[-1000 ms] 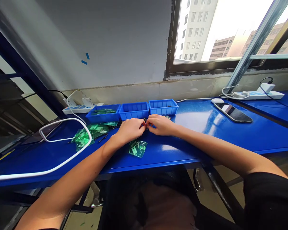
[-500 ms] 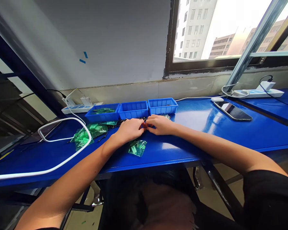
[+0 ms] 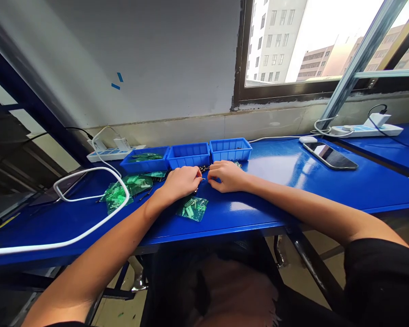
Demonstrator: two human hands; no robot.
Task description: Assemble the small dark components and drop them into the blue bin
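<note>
Over the blue table [image 3: 269,200], my left hand [image 3: 182,182] is closed in a pinch, with a tiny pale, thin piece [image 3: 203,178] showing at its fingertips. Its kind is too small to make out. Just to the right, my right hand [image 3: 227,176] has its fingers curled together; whatever they hold is hidden. A narrow gap separates the two hands. Small dark parts [image 3: 204,168] lie behind them, partly covered. In front of my left hand is a green clear bag [image 3: 193,210] with pale strips and pin-like pieces inside.
Three blue bins [image 3: 188,155] stand in a row behind the hands; the left one contains green bags. More green bags [image 3: 127,190] lie at left, near a looping white cable [image 3: 88,238]. A phone [image 3: 330,155] and power strip [image 3: 364,131] are at right.
My hands were touching at the fingertips and have come slightly apart, the left one shifting left. The small pale piece now shows at my left fingertips.
</note>
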